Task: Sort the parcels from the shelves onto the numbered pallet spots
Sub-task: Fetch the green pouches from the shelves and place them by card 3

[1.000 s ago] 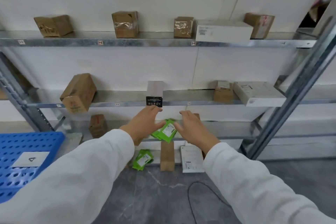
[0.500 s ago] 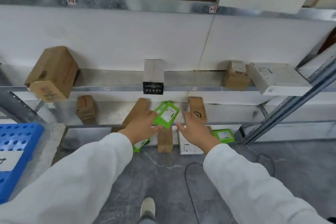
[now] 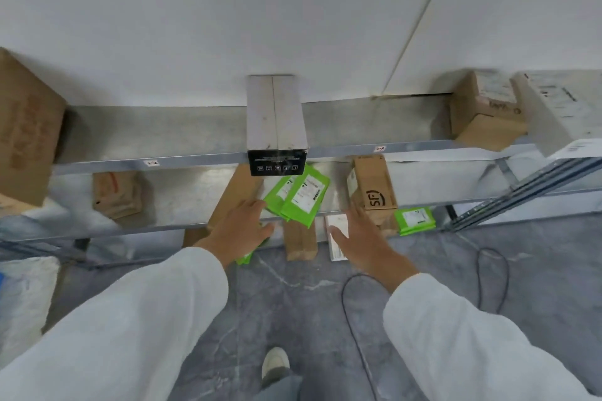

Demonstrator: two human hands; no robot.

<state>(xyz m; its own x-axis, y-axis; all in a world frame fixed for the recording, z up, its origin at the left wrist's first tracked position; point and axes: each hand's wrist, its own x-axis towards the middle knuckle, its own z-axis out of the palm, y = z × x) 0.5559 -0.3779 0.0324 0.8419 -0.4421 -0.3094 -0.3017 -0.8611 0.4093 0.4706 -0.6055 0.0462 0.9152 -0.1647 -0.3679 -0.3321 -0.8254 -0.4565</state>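
Two overlapping green mailer parcels (image 3: pixel 301 202) with white labels lie on the lower metal shelf (image 3: pixel 169 205). My left hand (image 3: pixel 241 228) reaches in just left of them, fingers apart, fingertips at the edge of the nearest green parcel and over a flat brown box (image 3: pixel 239 189). My right hand (image 3: pixel 361 238) hovers open to the right of the green parcels, not touching them, in front of a brown SF box (image 3: pixel 374 185). Neither hand holds anything. A third green parcel (image 3: pixel 415 220) lies lower right.
On the shelf above stand a long grey box with a black end (image 3: pixel 277 120), a big brown box (image 3: pixel 26 127) and a brown box (image 3: pixel 482 114) beside a white one (image 3: pixel 560 107). A slanted steel post (image 3: pixel 537 185) and a floor cable (image 3: pixel 488 270) are on the right.
The view has moved closer and tilted down, so the top shelf and blue pallet have left the frame. Both hands have spread open and sunk below the green parcels.
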